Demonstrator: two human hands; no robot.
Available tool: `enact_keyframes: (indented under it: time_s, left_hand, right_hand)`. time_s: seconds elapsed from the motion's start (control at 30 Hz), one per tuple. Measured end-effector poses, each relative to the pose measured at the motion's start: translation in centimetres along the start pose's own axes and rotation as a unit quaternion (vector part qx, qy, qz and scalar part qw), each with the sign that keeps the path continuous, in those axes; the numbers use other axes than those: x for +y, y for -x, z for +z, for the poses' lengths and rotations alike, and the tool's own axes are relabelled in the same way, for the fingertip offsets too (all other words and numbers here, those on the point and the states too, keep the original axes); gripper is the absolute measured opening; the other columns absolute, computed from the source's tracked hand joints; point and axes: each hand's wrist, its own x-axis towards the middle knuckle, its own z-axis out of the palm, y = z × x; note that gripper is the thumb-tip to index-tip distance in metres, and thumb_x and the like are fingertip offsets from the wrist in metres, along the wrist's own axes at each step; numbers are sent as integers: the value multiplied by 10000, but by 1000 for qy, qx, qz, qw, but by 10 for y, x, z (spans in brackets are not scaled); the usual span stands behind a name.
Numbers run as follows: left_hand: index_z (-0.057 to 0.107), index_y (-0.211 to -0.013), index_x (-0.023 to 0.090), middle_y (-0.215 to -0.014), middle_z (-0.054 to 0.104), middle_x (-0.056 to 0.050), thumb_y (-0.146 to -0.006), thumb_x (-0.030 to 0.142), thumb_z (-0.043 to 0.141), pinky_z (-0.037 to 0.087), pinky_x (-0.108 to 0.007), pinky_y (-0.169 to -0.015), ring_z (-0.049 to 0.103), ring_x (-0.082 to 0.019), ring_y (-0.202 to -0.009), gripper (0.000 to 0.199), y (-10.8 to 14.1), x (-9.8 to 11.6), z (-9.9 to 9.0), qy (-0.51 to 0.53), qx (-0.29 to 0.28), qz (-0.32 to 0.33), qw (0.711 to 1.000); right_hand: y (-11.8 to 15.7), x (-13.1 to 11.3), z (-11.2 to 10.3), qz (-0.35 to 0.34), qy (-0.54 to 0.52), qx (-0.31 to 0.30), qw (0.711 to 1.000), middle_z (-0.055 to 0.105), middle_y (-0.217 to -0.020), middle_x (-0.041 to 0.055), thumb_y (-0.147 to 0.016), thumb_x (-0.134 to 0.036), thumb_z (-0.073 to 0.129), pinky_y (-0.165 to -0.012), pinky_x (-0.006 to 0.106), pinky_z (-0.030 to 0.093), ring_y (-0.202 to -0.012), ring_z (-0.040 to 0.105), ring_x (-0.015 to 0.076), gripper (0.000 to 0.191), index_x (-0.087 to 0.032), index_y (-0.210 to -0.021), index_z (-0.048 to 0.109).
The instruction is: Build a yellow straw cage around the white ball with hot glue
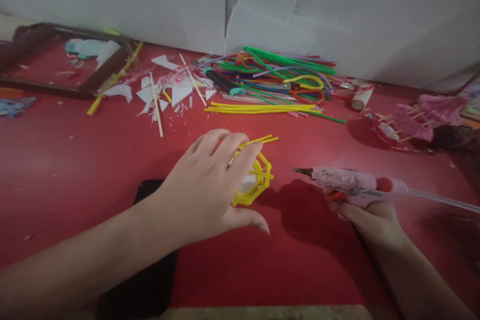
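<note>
A small round basket-like shape [265, 178] of bent yellow pipe cleaners, with something white inside, is under the curved fingers of my left hand [210, 180]. The fingers lie around its far side and the thumb is at its near side, partly hiding it. Two yellow ends stick out past my fingertips. To the right, my right hand [375, 220] is wrapped around the grip of a pink hot glue gun [345, 181]. Its dark nozzle points left at the yellow shape, a short gap away. A clear glue stick [442, 199] extends from its back.
Coloured pipe cleaners [285, 72] lie heaped at the back, with white scraps [182, 92] and wooden sticks [156, 105] beside them. A brown frame [86, 85] is far left, a pink stick-and-fabric craft [423, 117] far right. A black phone-like slab [150, 280] lies under my left forearm.
</note>
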Motion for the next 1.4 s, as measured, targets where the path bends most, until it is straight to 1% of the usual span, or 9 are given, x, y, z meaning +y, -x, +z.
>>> enact_keyframes:
  time_s: [0.07,0.13,0.23,0.33,0.47,0.73,0.97,1.2,1.4]
  left_hand:
    - [556,-1366,43,-1405,570,-276,-811,852,562,464,-667,-1076,520,-477,-1314,981,-3,0,-3,40,1,-11,999]
    - [563,-1347,73,-1431,575,-230,-983,596,534,437,-592,-1144,499,-396,-1374,638,-8,-4,-7,84,-9,4,996]
    - [630,-1219,112,-1325,659,-164,-981,277,533,440,-471,-1161,568,-302,-1310,305,-18,-12,-9,141,-36,36,989]
    - [684,-1044,146,-1303,653,-155,-933,224,553,457,-470,-1130,571,-305,-1284,189,-24,-18,-6,158,-60,35,985]
    - [707,-968,159,-1347,610,-157,-936,267,566,453,-519,-1115,543,-340,-1302,180,-26,-20,-2,157,-79,28,984]
    - [685,-961,172,-1311,632,-135,-957,278,539,495,-437,-1053,601,-289,-1235,180,-27,-22,-2,182,-81,24,980]
    - [676,-930,166,-1231,666,-116,-945,255,538,514,-372,-962,644,-259,-1142,165,-30,-23,-3,197,-87,31,976]
    - [668,-914,167,-1172,686,-103,-946,248,532,511,-353,-896,662,-246,-1077,161,-32,-23,-3,199,-88,39,975]
    - [668,-905,172,-1148,694,-95,-947,255,522,508,-339,-857,663,-243,-1050,173,-33,-23,-3,198,-93,39,975]
  right_hand:
    - [2,6,1,-4,-6,-6,1000,809,-818,23,-727,-318,775,-675,272,634,-738,759,209,109,-269,-820,802]
    - [4,8,4,-4,-10,-14,1000,812,-843,28,-739,-323,773,-715,294,644,-774,768,222,118,-268,-840,797]
    - [10,6,11,6,6,-5,1000,812,-862,31,-763,-317,747,-731,319,648,-799,771,237,110,-264,-850,787]
    - [16,1,18,19,49,16,998,780,-755,26,-789,-322,700,-621,296,622,-694,738,222,96,-248,-767,758]
    - [15,-4,21,-17,94,16,995,707,-613,1,-760,-318,684,-536,254,581,-615,700,199,111,-251,-673,704]
    - [7,-15,26,-46,123,-13,991,742,-666,-3,-701,-297,661,-606,303,643,-612,715,214,50,-276,-705,706]
    - [-1,-45,38,-73,88,-79,990,793,-823,15,-698,-250,622,-816,360,666,-804,779,249,122,-281,-743,732]
    - [1,-36,36,-72,81,-67,992,809,-904,-2,-698,-217,611,-841,363,664,-856,786,249,247,-308,-855,778]
    - [0,-37,36,-74,88,-70,991,817,-928,-1,-669,-233,623,-919,377,646,-924,786,264,209,-306,-794,775]
